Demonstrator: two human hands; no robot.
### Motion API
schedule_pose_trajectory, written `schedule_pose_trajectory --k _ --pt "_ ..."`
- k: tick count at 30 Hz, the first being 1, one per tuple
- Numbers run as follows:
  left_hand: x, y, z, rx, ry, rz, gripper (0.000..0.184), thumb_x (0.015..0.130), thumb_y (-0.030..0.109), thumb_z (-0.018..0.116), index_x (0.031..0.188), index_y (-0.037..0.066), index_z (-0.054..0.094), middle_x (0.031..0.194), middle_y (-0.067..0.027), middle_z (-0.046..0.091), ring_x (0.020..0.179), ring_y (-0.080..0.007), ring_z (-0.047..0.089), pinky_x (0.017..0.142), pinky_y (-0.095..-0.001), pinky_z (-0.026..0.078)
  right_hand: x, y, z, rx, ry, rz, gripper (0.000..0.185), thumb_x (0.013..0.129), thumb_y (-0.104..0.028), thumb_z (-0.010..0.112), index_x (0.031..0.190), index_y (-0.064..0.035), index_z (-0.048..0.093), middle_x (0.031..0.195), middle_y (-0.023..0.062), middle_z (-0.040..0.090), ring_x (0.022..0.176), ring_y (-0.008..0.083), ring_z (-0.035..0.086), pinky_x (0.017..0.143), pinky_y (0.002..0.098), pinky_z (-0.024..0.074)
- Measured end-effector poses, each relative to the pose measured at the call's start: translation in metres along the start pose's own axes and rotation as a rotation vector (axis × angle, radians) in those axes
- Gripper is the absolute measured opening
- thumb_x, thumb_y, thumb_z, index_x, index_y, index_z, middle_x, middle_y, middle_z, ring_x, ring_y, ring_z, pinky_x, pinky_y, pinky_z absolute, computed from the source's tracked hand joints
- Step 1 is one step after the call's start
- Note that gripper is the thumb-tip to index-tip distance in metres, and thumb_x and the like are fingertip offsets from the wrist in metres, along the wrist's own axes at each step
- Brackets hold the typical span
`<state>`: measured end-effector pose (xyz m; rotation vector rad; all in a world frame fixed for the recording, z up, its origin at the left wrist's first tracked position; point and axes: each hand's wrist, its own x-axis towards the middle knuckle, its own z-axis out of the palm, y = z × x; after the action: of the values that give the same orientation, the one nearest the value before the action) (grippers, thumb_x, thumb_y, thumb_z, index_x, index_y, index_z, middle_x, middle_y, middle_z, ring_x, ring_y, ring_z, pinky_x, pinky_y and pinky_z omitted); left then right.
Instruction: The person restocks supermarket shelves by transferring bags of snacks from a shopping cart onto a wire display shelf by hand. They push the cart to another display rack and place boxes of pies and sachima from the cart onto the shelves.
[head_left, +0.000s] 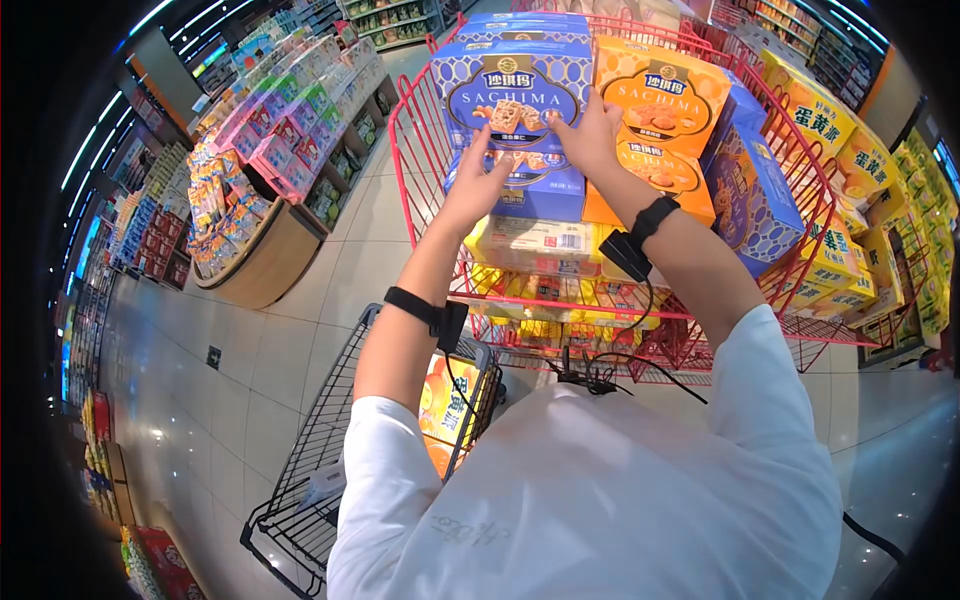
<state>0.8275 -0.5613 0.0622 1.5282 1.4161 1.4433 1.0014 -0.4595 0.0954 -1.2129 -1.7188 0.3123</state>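
Observation:
A blue Sachima box [530, 72] stands upright at the front of a red wire bin [402, 175], above another blue box [548, 190]. My left hand [476, 192] has its fingers stretched out against the front of the blue boxes, low on the left. At the upper box's right edge is my right hand [590, 145], fingers along the side and thumb on the front face. Orange Sachima boxes [655, 82] are stacked right beside it. Farther right, a patterned blue box [752, 205] leans at a tilt. Black straps with small devices circle both wrists.
Yellow packages [530, 240] fill the bin's lower part. A black wire shopping cart [285, 470] stands close on my left, with a yellow box [440, 395] inside. Yellow boxes [820, 115] are piled to the right. A rounded wooden display stand [260, 265] stands across the tiled aisle.

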Motion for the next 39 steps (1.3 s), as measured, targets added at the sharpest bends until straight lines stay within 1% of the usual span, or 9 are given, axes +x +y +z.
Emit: schedule_pose_trajectory --k 5,7,8,15,19,25,30,35,39 --pt "0.028 -0.009 0.0 0.021 -0.005 -0.03 0.074 0.097 0.018 0.059 0.157 0.002 0.018 0.164 -0.0198 0.011 0.151 -0.0255 0.016 0.118 -0.0318 0.023 0.002 -0.029 -0.001 -0.105 0.288 -0.201 0.076 0.082 -0.024 0.075 0.148 -0.0119 0.039 0.134 0.0256 0.038 0.126 0.0414 0.036 0.108 0.0514 0.0304" --pt "0.031 0.0 0.001 -0.009 -0.002 -0.019 0.073 0.097 0.018 0.059 0.156 0.002 0.02 0.164 -0.0207 0.014 0.151 -0.026 0.017 0.118 -0.0319 0.023 0.014 -0.034 -0.005 -0.512 0.328 -0.687 0.074 0.082 -0.016 0.07 0.149 -0.0269 0.04 0.142 0.02 0.037 0.135 0.037 0.034 0.112 0.0557 0.0252" --pt "0.028 0.011 0.003 -0.066 -0.006 -0.099 0.072 0.097 0.018 0.059 0.156 0.002 0.021 0.163 -0.0211 0.017 0.151 -0.0266 0.018 0.118 -0.0322 0.023 0.022 -0.039 -0.004 -0.46 0.22 -0.706 0.075 0.082 -0.012 0.067 0.148 -0.0373 0.041 0.147 0.0105 0.038 0.14 0.0297 0.032 0.113 0.0608 0.0195" --pt "0.02 0.019 -0.001 -0.216 -0.036 -0.189 0.058 0.099 0.016 0.056 0.151 0.001 0.035 0.153 -0.015 0.039 0.135 -0.0229 0.043 0.111 -0.0321 0.035 0.053 -0.035 0.001 -0.75 0.135 -0.657 0.078 0.081 -0.017 0.069 0.149 -0.0368 0.038 0.141 0.005 0.046 0.137 0.0248 0.038 0.111 0.0615 0.0205" --pt "-0.038 0.05 -0.031 -0.059 -0.137 0.01 0.042 0.101 0.014 0.053 0.14 0.0 0.049 0.142 -0.0108 0.052 0.125 -0.018 0.053 0.104 -0.0305 0.042 0.058 -0.026 0.003 -0.66 0.155 -0.717 0.073 0.086 -0.01 0.061 0.15 -0.0363 0.037 0.139 0.006 0.048 0.134 0.0248 0.041 0.11 0.0604 0.0235" --pt "-0.163 0.062 -0.111 -0.292 -0.015 0.057 0.032 0.104 0.013 0.047 0.129 -0.004 0.054 0.115 -0.0131 0.066 0.105 -0.0212 0.064 0.097 -0.035 0.05 0.041 -0.04 0.003 -0.614 0.155 -0.701 0.081 0.08 -0.029 0.076 0.151 -0.0321 0.037 0.149 0.0199 0.04 0.138 0.0375 0.037 0.107 0.063 0.0284" --pt "-0.259 -0.016 -0.186 -0.44 0.68 -0.191 0.023 0.103 0.018 0.051 0.117 0.001 0.059 0.101 -0.0038 0.065 0.094 -0.0138 0.063 0.087 -0.0298 0.05 -0.031 -0.08 -0.035 -0.195 -0.341 -0.951 0.062 0.081 -0.032 0.076 0.138 -0.0198 0.056 0.146 0.0251 0.041 0.136 0.0429 0.036 0.111 0.0535 0.0291" --pt "-0.365 -0.182 -0.21 -0.345 0.885 -0.792 0.022 0.099 0.022 0.057 0.119 0.013 0.06 0.1 0.0015 0.063 0.083 -0.0093 0.058 0.079 -0.0259 0.047 -0.13 -0.125 -0.058 0.018 -0.93 -0.963 0.054 0.077 -0.019 0.078 0.128 -0.0128 0.061 0.14 0.0123 0.05 0.137 0.0434 0.037 0.112 0.0547 0.0285" --pt "-0.417 -0.288 -0.175 -0.184 0.988 -1.087 0.026 0.096 0.013 0.05 0.117 0.002 0.06 0.104 -0.0069 0.064 0.094 -0.0177 0.06 0.076 -0.0342 0.047 -0.183 -0.139 -0.035 -0.106 -1.184 -0.896 0.05 0.08 -0.012 0.075 0.127 -0.0119 0.061 0.144 0.0129 0.048 0.141 0.0396 0.034 0.113 0.0505 0.032"
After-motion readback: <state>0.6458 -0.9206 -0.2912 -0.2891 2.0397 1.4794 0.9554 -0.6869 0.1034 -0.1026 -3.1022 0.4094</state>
